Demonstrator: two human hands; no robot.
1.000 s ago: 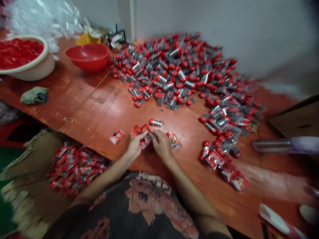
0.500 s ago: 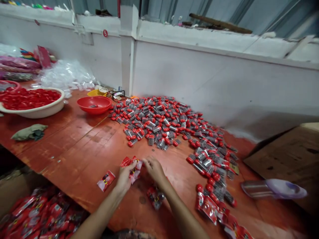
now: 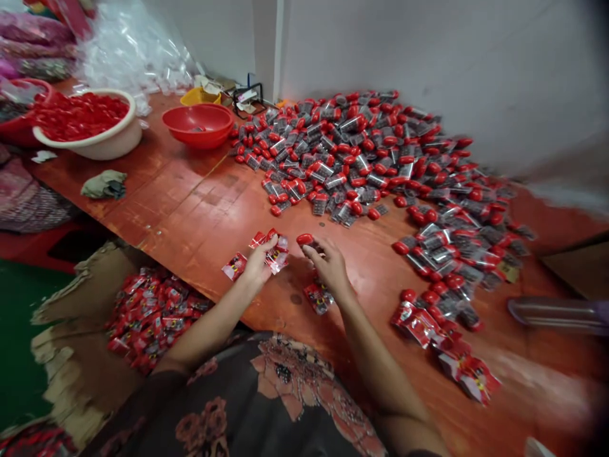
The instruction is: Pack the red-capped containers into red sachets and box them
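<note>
My left hand (image 3: 257,265) is closed on red printed packets (image 3: 278,260), thumb on top, above the orange-red table. To its right, my right hand (image 3: 332,270) pinches a small container with a rounded red cap (image 3: 304,239); the fingers hide its lower part. One loose red packet (image 3: 235,266) lies on the table just left of my left hand. Beneath my right wrist lies another red packet (image 3: 318,298), partly covered by the arm. Beyond both hands spreads a large heap of red-capped clear containers with dark contents (image 3: 328,171).
Several red packets (image 3: 421,325) lie at the right. A red bowl (image 3: 200,136), a white basin (image 3: 111,143) of red pieces and a crumpled cloth (image 3: 102,184) stand at left. Below the table edge, a cardboard box (image 3: 71,355) holds many packets (image 3: 152,317). A purplish transparent object (image 3: 552,314) lies far right.
The view has tilted down and shifted, showing more of the box and my clothing. My right hand has moved off the packets and now has a red-capped container; my left keeps the packets.
</note>
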